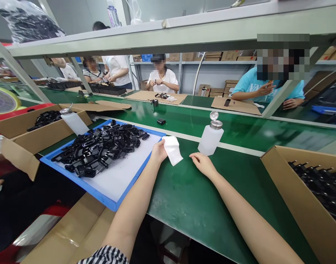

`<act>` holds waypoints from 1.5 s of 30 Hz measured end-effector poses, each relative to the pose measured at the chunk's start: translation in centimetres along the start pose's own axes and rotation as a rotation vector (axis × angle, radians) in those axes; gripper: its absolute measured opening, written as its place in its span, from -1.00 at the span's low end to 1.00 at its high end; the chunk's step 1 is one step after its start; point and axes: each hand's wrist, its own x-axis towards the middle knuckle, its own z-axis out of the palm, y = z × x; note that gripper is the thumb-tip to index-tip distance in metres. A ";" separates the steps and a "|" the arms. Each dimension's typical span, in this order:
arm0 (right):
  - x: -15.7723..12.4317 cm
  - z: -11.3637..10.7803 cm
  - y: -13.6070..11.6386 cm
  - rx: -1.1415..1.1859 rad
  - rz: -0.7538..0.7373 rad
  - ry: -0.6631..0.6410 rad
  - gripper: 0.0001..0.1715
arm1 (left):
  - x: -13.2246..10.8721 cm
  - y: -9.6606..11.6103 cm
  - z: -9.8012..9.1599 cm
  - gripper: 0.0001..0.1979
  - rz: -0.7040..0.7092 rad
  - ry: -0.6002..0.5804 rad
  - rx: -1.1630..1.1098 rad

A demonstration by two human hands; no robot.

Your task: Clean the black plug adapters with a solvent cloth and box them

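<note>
At far left I see an open brown cardboard box (pixel 50 143) with dark parts inside, and just beside it a translucent white plastic bottle with a metal top (pixel 75 123). Next comes a shallow rectangular blue-rimmed plastic tray with a white bottom (pixel 123 176), heaped with glossy black plastic plug adapters (pixel 98 146). At the tray's right edge my left hand (pixel 159 151) pinches a small white folded cloth (pixel 173 149) by its left side, its free end hanging above the smooth green surface (pixel 181 198). Further right, my right hand (pixel 204 164) has loosely curled fingers; I cannot tell whether their tips press together. Just behind it stands a frosted white bottle with its round metal lid raised (pixel 211 139). At far right, a tan cardboard carton (pixel 289 183) holds rows of black pronged plugs (pixel 319 183).
</note>
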 end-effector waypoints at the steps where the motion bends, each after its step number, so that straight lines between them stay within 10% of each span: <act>1: 0.0 0.0 -0.1 0.038 0.000 0.019 -0.75 | -0.3 0.3 0.2 -0.82 0.000 -0.017 -0.031; 8: 0.6 0.8 -1.1 0.394 -0.020 0.035 -0.61 | -2.7 1.4 2.3 -0.84 -0.120 -0.245 -0.130; 15: -0.1 1.1 -2.3 1.202 0.049 -0.314 -0.35 | -2.8 0.6 2.9 -0.82 -0.380 -0.187 -0.116; 28: 0.0 1.1 -2.5 1.188 0.289 -0.057 -0.75 | -2.8 0.5 2.8 -0.71 -0.163 -0.395 0.006; 32: 0.0 0.8 -2.4 1.170 0.280 -0.009 -0.78 | -2.8 0.3 3.0 -0.70 0.006 -0.172 0.361; 45: 0.2 0.9 -1.4 1.244 0.422 -0.009 -0.72 | -2.6 -1.1 2.4 -0.80 -0.357 -0.309 0.719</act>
